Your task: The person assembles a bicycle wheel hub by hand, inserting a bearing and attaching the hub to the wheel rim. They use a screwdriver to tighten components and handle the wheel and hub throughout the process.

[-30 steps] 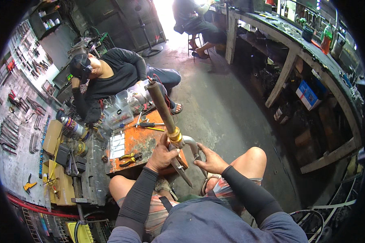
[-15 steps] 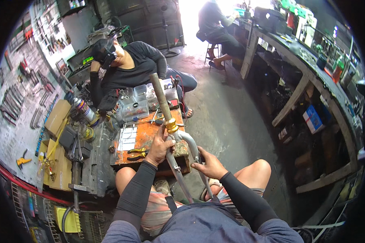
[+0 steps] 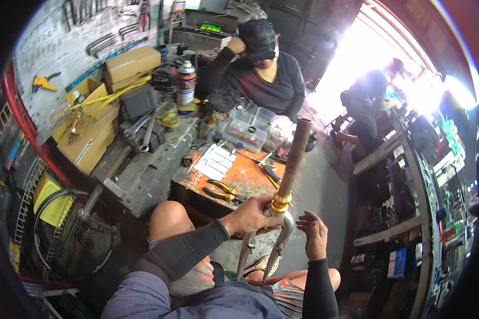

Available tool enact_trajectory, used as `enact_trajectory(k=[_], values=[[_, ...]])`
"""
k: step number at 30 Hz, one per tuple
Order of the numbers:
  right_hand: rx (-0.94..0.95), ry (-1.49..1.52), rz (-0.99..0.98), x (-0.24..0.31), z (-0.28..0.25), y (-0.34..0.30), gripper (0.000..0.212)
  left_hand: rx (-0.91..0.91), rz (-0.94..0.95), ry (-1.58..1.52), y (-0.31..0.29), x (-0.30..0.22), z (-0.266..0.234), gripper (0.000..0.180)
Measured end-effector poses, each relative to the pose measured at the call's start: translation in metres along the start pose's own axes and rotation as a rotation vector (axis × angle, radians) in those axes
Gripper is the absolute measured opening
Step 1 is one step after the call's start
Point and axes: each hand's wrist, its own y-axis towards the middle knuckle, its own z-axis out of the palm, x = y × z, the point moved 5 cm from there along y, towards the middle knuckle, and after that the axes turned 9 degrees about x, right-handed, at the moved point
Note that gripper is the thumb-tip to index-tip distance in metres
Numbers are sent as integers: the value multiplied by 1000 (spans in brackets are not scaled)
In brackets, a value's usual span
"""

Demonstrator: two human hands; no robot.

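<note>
A silvery bicycle fork stands between my knees, its two legs pointing down toward my lap. Its worn brownish steerer tube tilts up and away to the right. A gold-coloured headset ring sits around the tube's base. My left hand is closed around the fork just below that ring. Off the fork, to its right, my right hand is raised with its fingers apart and slightly curled, holding nothing visible. Yellow-and-black pliers lie on the orange bench top beyond my left hand.
A white sheet, more pliers and a clear parts box are on the bench. A vise stands left. One person sits across; another sits near the bright doorway. Shelving runs along the right.
My right hand has let go of the fork leg and moved up and to the right. The view has swung right, and the fork now leans more to the right.
</note>
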Motion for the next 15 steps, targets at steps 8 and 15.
enact_trajectory(k=[8, 15], values=[[168, -211, 74, 35, 87, 136, 34, 151, 79, -125, -47, -37, -36, 54], [618, -687, -144, 31, 263, 226, 49, 164, 128, 271, -71, -66, -59, 63]])
